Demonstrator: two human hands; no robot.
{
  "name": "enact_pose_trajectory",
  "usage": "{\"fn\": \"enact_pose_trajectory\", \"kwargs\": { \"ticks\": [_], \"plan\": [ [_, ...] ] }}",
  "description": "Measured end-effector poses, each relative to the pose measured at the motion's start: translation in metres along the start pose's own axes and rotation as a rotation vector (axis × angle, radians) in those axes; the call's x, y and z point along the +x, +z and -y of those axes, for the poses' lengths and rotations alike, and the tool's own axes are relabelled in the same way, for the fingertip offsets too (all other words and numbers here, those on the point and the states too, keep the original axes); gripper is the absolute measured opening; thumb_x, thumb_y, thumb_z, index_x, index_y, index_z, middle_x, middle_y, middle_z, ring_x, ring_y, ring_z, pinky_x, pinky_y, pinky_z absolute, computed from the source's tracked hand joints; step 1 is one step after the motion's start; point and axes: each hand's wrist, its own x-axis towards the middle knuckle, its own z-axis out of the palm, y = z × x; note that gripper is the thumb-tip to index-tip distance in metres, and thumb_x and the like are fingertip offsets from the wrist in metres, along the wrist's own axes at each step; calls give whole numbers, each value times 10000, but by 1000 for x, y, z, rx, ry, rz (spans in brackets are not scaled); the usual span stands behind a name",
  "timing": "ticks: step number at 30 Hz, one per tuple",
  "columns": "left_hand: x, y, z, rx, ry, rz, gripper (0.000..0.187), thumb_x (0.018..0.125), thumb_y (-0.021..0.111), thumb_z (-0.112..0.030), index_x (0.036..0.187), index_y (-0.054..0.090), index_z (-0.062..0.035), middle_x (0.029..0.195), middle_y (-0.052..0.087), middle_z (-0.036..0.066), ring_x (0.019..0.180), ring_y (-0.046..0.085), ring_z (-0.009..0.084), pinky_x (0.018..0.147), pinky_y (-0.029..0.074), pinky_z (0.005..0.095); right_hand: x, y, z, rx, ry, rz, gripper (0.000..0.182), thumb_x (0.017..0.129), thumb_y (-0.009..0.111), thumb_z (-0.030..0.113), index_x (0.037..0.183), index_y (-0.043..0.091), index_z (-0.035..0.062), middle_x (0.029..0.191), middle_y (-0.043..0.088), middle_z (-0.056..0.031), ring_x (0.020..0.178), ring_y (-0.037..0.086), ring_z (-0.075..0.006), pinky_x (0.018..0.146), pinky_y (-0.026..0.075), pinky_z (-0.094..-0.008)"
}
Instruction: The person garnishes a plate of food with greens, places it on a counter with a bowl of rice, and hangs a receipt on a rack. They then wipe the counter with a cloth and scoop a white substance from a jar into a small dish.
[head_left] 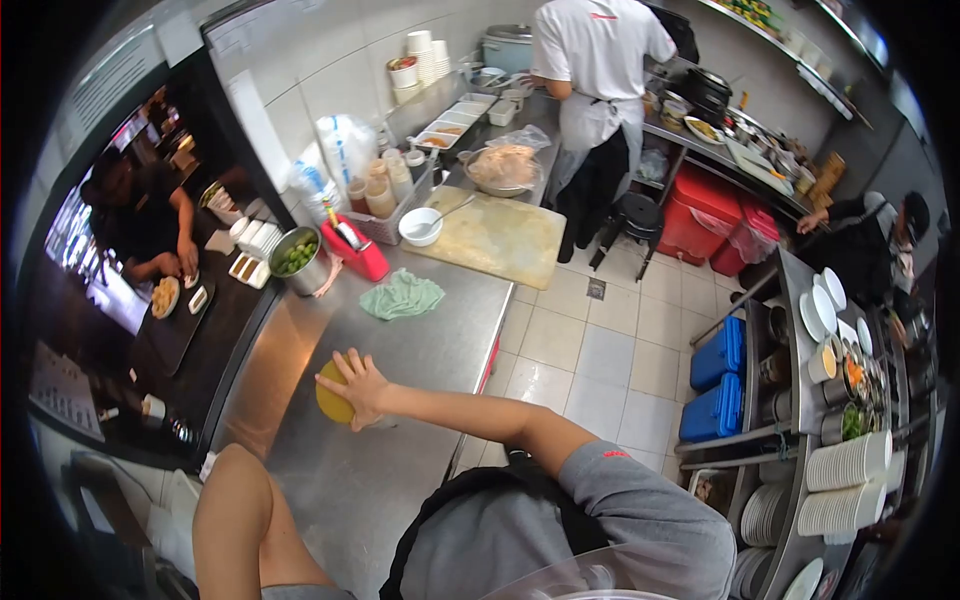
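Observation:
My right hand lies with fingers spread over a round yellow pad and presses it on the steel counter. The arm reaches in from my grey sleeve at the lower right. My left arm is bent at the bottom left, and its hand is out of view. A crumpled green cloth lies on the counter beyond my right hand.
Farther along the counter are a cutting board, a white bowl, a red tub and a steel pot of limes. A co-worker in white stands at the far end. Blue boxes and a plate rack line the right.

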Motion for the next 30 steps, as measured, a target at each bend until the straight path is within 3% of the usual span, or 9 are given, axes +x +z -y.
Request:
{"fn": "enact_pose_trajectory", "kwargs": {
  "ticks": [7, 13, 14, 15, 17, 20, 22, 26, 30],
  "plan": [
    [-47, 8, 18, -153, 74, -256, 307, 841, 589, -327, 950, 509, -52, 1016, 533, 76, 897, 494, 168, 776, 394, 317, -51, 0, 7, 127, 44, -155, 1110, 469, 759, 431, 1413, 227, 190, 1361, 223, -298, 1215, 246, -486, 894, 296, -533],
    [-145, 115, 54, -1262, 291, -1237, 318, 837, 592, -333, 971, 509, -57, 1046, 532, 83, 942, 503, 185, 808, 398, 336, -83, 6, -24, 435, 263, -177, 1095, 455, 752, 431, 1407, 239, 264, 1351, 225, -305, 1176, 281, -478, 871, 305, -510],
    [-144, 149, 59, -1399, 160, -1419, 320, 836, 592, -334, 975, 509, -57, 1051, 532, 84, 949, 505, 188, 813, 398, 339, -94, 5, -28, 441, 271, -205, 1092, 456, 751, 432, 1407, 239, 273, 1347, 226, -304, 1168, 286, -478, 867, 308, -508],
    [-134, 179, 63, -1233, -569, -1461, 432, 864, 514, -443, 1106, 483, -86, 1088, 521, 52, 1005, 479, 191, 846, 363, 358, -108, 0, -31, 444, 277, -232, 1089, 457, 750, 433, 1406, 238, 283, 1344, 227, -303, 1160, 292, -477, 863, 311, -506],
    [-122, 265, 77, -1166, -1374, -1242, 511, 879, 448, -493, 1251, 399, -148, 1206, 445, 85, 1104, 438, 236, 927, 317, 474, -134, -18, -39, 404, 266, -295, 1065, 472, 746, 432, 1403, 245, 296, 1340, 228, -290, 1144, 296, -479, 867, 310, -512],
    [-81, 329, 82, -2025, -1038, -1026, 744, 843, 321, -666, 1390, 214, -174, 1365, 309, 117, 1206, 371, 338, 948, 288, 600, -171, -51, -48, 325, 199, -394, 1020, 500, 744, 431, 1394, 268, 305, 1335, 229, -267, 1130, 293, -483, 884, 301, -531],
    [-30, 331, 94, -2493, -448, -868, 830, 797, 255, -740, 1407, 185, -180, 1418, 247, 130, 1272, 308, 339, 964, 310, 587, -193, -70, -64, 307, 128, -442, 1016, 497, 751, 431, 1389, 281, 308, 1332, 233, -265, 1129, 292, -478, 886, 300, -534],
    [78, 314, 108, -2368, -534, -930, 803, 807, 240, -723, 1399, 228, -180, 1409, 284, 121, 1272, 334, 304, 991, 338, 514, -243, -92, -107, 258, -1, -439, 970, 510, 751, 461, 1371, 329, 306, 1335, 232, -257, 1168, 257, -459, 904, 286, -523],
    [177, 298, 125, -2405, -498, -827, 693, 855, 288, -611, 1367, 307, -145, 1353, 380, 118, 1224, 404, 294, 996, 354, 481, -302, -106, -165, 217, 154, -512, 937, 523, 738, 474, 1360, 352, 306, 1345, 230, -241, 1168, 257, -452, 909, 280, -521]
  ]
}}
